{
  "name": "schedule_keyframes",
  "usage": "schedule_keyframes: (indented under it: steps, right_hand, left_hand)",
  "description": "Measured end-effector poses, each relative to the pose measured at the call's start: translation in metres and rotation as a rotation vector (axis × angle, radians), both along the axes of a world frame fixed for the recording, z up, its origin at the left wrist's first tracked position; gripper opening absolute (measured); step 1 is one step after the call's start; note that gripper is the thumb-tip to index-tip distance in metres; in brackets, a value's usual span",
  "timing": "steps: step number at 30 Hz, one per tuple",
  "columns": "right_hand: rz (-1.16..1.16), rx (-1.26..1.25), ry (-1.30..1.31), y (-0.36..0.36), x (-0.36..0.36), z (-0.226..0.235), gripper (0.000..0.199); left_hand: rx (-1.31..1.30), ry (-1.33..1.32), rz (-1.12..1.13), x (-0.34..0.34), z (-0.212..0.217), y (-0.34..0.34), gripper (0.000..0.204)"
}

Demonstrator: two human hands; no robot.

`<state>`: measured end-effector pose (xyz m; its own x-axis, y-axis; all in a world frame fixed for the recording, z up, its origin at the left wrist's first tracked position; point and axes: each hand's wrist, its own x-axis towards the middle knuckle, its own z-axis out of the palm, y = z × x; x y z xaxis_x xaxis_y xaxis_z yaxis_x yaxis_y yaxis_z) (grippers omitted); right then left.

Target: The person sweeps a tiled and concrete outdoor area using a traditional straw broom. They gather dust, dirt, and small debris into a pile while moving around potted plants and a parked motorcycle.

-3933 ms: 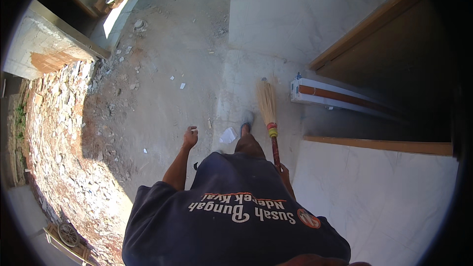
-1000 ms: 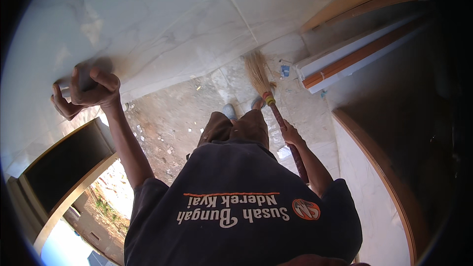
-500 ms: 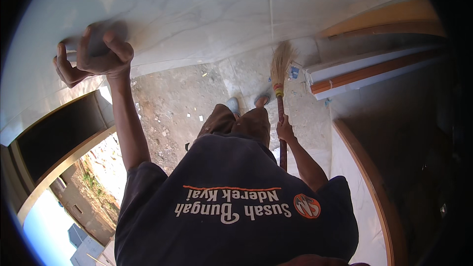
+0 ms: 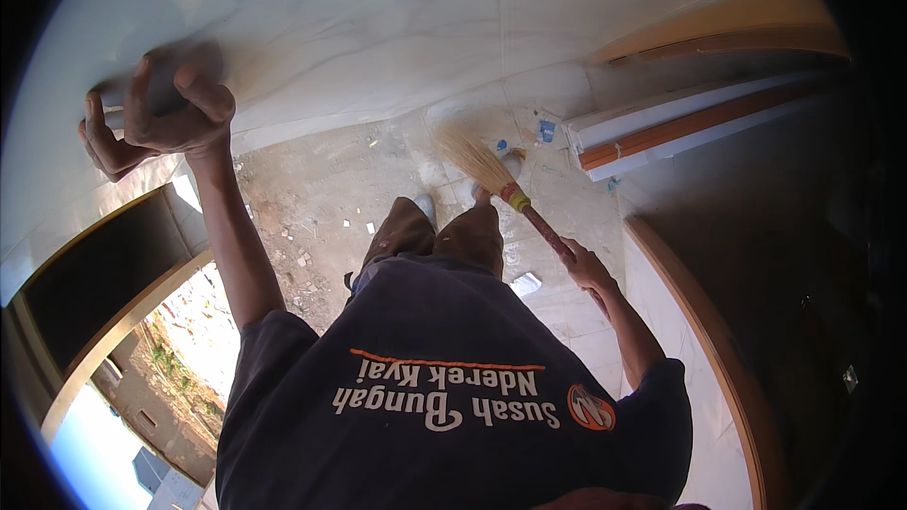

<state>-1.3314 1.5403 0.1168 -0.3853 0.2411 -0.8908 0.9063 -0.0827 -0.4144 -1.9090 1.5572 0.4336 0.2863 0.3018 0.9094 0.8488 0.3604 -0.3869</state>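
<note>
Head view shows me the pale wall [image 4: 378,28], the dusty floor [image 4: 326,170], the broom [image 4: 515,196] slanting over it, my right grip [image 4: 588,269] wrapped round its handle [image 4: 550,234], my left grip [image 4: 175,130] loosely curled, seemingly empty, at the wall, and one blue scrap [image 4: 547,130], so sweeping looks unfinished

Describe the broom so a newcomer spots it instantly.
From the dark shirt, follow the right forearm to the right hand. It grips the broom: dark reddish handle, yellow and red binding, and pale straw bristles unlike anything nearby.

Broom [image 4: 515,195] in right fingers [image 4: 573,253]
</note>
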Motion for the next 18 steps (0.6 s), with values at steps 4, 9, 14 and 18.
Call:
schedule_keyframes:
  steps: [4, 9, 14, 18]
  right_hand:
    - [-0.505, -0.182, -0.060, -0.022, 0.020, 0.042, 0.040]
    - [-1.326, -0.439, 0.085, -0.015, -0.025, 0.058, 0.034]
    - [-1.768, -0.913, 0.540, 0.035, -0.053, -0.083, 0.044]
    - [-2.016, -1.088, 0.728, 0.009, -0.130, -0.144, 0.047]
  left_hand:
    - [0.043, 0.000, 0.009, 0.000, -0.001, 0.002, 0.039]
    - [0.029, 0.026, 0.021, 0.005, 0.002, 0.005, 0.040]
    - [0.012, 0.021, 0.019, 0.005, 0.004, 0.005, 0.040]
    - [0.010, 0.019, 0.030, 0.006, 0.004, 0.007, 0.039]
